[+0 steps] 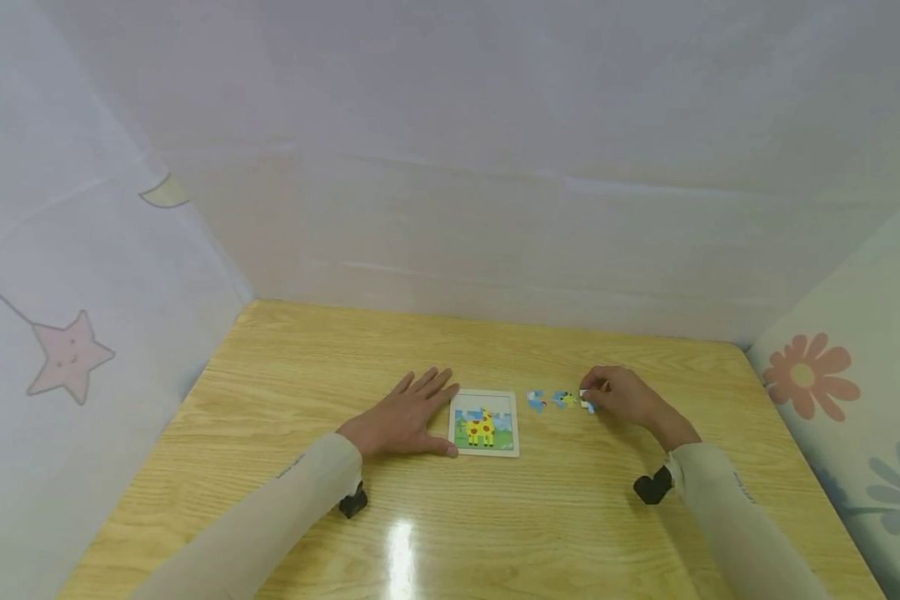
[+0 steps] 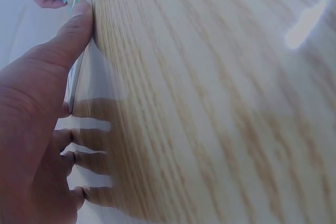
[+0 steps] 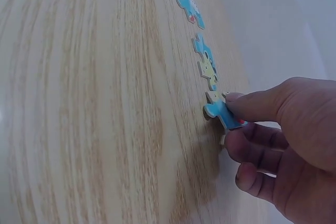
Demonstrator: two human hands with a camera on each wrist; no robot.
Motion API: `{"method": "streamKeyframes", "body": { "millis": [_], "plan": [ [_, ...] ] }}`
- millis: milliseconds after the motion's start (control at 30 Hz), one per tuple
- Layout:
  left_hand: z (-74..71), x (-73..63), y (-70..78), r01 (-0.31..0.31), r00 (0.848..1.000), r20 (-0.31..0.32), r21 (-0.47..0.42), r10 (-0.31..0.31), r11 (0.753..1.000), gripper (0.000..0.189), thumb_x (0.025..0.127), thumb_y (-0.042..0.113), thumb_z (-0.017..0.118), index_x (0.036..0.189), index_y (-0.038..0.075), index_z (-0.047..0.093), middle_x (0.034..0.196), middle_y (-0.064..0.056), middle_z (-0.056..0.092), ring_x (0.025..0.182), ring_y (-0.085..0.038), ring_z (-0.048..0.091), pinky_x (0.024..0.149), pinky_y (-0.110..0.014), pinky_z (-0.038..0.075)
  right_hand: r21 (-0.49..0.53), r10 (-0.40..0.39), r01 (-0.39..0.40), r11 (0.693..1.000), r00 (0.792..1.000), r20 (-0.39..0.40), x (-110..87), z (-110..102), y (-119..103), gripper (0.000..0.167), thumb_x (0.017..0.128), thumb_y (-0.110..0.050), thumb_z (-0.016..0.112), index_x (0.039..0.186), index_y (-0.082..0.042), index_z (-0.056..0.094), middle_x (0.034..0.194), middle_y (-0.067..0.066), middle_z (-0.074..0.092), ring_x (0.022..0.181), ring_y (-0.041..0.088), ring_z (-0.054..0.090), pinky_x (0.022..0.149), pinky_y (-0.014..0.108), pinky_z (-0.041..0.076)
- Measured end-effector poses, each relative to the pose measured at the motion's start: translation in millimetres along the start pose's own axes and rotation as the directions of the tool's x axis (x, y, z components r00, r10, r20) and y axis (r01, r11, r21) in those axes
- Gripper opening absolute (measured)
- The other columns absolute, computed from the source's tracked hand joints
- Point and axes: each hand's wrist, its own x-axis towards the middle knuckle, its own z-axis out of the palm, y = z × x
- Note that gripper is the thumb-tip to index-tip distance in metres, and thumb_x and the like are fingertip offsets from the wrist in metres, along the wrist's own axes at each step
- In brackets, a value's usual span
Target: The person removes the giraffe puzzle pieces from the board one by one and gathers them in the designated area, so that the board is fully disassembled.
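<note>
My left hand (image 1: 399, 419) lies flat with spread fingers at the left side of a small square puzzle tray (image 1: 517, 427). Its thumb (image 2: 79, 27) and index finger touch the tray's edge. Inside the tray is a yellow giraffe picture (image 1: 481, 430) with red spots, and pale backing shows along the top. Over to the right, my right hand (image 1: 624, 400) pinches a blue and cream puzzle piece (image 3: 221, 113) between thumb and fingers, close over the table. Left of it lie two loose pieces: a blue and yellow one (image 3: 206, 62) and a blue and white one (image 3: 191, 10).
The wooden table (image 1: 495, 525) has a bright glare spot near its front. Pale cloth walls (image 1: 495, 208) rise behind and on both sides, printed with a star (image 1: 71, 357) and flowers (image 1: 810, 377). A black wrist mount (image 1: 652, 486) hangs beside the right sleeve.
</note>
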Motion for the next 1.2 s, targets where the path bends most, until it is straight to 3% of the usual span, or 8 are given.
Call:
{"method": "streamKeyframes", "body": {
  "millis": [233,367,600,800,1000,1200],
  "plan": [
    [0.2,-0.6,-0.1,0.010,1.000,0.005,0.000,-0.010,1.000,0.110,0.093,0.079,0.060,0.173,0.016,0.018,0.182,-0.010,0.004,0.170,-0.033,0.004,0.138,-0.061,0.007,-0.012,0.016,-0.016,1.000,1.000,-0.023,-0.6,0.4,-3.5,0.022,0.109,-0.014,0.061,0.123,0.001,0.070,0.116,0.015,0.070,0.101,0.024,0.064,0.085,0.042,0.057],
    [1.5,0.1,-1.3,0.011,1.000,0.007,0.008,-0.011,1.000,0.111,0.092,0.081,0.059,0.173,0.017,0.018,0.183,-0.009,0.004,0.170,-0.032,0.004,0.138,-0.060,0.006,-0.015,-0.016,0.016,1.000,0.999,-0.039,-0.5,2.9,-6.2,0.024,0.109,-0.013,0.061,0.125,0.002,0.069,0.119,0.017,0.069,0.106,0.027,0.064,0.090,0.046,0.058],
    [2.5,0.9,-2.1,0.010,1.000,0.009,0.002,-0.010,1.000,0.111,0.092,0.081,0.059,0.173,0.017,0.018,0.183,-0.009,0.003,0.170,-0.032,0.004,0.138,-0.060,0.007,0.016,-0.037,0.037,0.999,0.999,-0.017,5.1,17.8,-27.8,0.025,0.108,-0.011,0.059,0.128,0.001,0.067,0.122,0.017,0.067,0.089,0.019,0.059,0.077,0.033,0.054],
    [1.0,0.6,-0.8,0.008,1.000,0.006,-0.008,-0.007,1.000,0.111,0.092,0.079,0.061,0.173,0.016,0.019,0.183,-0.010,0.004,0.170,-0.034,0.004,0.138,-0.061,0.008,0.048,-0.066,0.065,0.997,0.998,0.017,13.5,41.4,-55.2,0.025,0.109,-0.015,0.059,0.128,-0.002,0.069,0.118,0.011,0.069,0.087,0.017,0.057,0.078,0.030,0.052],
    [-0.4,0.6,0.6,0.008,1.000,0.002,-0.022,-0.008,1.000,0.109,0.093,0.076,0.064,0.172,0.014,0.022,0.182,-0.011,0.006,0.170,-0.035,0.006,0.137,-0.063,0.010,0.001,-0.153,0.153,0.988,0.988,0.025,26.7,61.8,-77.3,0.022,0.108,-0.015,0.061,0.124,-0.004,0.072,0.111,0.005,0.069,0.091,0.014,0.058,0.082,0.029,0.052],
    [-0.6,0.4,0.3,0.011,1.000,-0.001,-0.011,-0.011,1.000,0.109,0.093,0.078,0.062,0.172,0.015,0.022,0.182,-0.010,0.006,0.170,-0.034,0.006,0.137,-0.062,0.010,0.037,-0.170,0.167,0.985,0.983,0.069,37.6,74.8,-98.3,0.021,0.106,-0.015,0.066,0.124,-0.005,0.073,0.107,0.003,0.069,0.085,0.013,0.057,0.075,0.025,0.050]
  ]
}}
